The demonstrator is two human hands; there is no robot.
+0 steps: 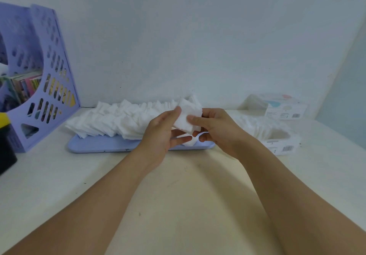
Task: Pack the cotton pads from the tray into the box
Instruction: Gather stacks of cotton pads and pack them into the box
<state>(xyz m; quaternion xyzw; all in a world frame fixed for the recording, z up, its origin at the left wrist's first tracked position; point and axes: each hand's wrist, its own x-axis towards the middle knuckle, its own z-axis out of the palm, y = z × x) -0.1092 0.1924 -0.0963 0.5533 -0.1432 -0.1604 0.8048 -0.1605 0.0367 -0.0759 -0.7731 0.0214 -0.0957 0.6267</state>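
A lilac tray (99, 147) lies on the table against the wall, heaped with several white square cotton pads (111, 120). Above its right end I hold a small stack of pads (185, 119) between both hands. My left hand (162, 134) pinches the stack's left side with thumb and fingers. My right hand (215, 130) grips its right side, thumb on top. A white open box (281, 143) stands to the right of the tray, partly filled with upright pads (255, 126).
A lilac perforated file holder (45, 80) with books stands at the far left, a black and yellow object (6, 142) in front of it. A second white box (283, 108) sits by the wall at the back right.
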